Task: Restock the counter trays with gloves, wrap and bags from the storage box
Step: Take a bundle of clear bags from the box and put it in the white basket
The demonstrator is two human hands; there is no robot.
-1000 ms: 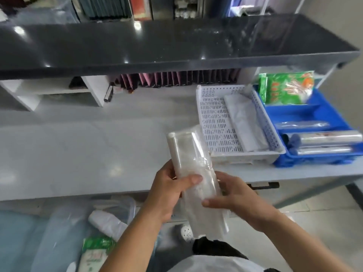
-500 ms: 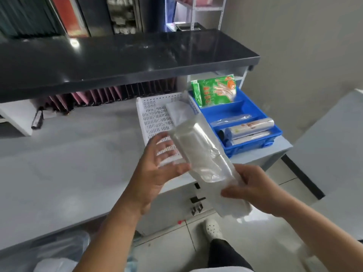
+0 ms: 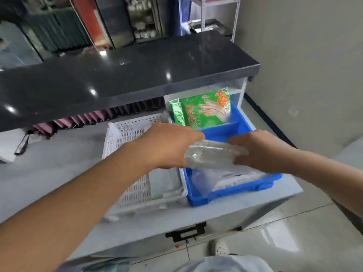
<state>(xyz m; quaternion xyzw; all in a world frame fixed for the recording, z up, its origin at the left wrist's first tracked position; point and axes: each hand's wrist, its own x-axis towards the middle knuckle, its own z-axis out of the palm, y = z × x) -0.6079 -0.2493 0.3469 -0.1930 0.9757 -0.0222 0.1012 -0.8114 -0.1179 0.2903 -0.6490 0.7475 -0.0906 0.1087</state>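
Observation:
A clear plastic pack of bags (image 3: pixel 213 154) lies crosswise over the blue tray (image 3: pixel 241 185). My left hand (image 3: pixel 169 146) grips its left end and my right hand (image 3: pixel 261 150) grips its right end. The pack's loose end hangs down into the front of the tray and hides the wrap rolls there. Two green glove packs (image 3: pixel 204 109) stand upright in the tray's back compartment. Left of the blue tray sits the white slotted tray (image 3: pixel 125 146), partly covered by my left forearm.
A dark shelf (image 3: pixel 125 75) overhangs the grey counter (image 3: pixel 55 173) behind the trays. A row of dark red folders (image 3: pixel 94 118) stands under it. The counter's right end is just past the blue tray, with a wall beyond. My shoe (image 3: pixel 221 248) shows on the tiled floor.
Both hands have carried the pack forward and to the right, from in front of the counter to over the blue tray, and turned it crosswise. The view has shifted right.

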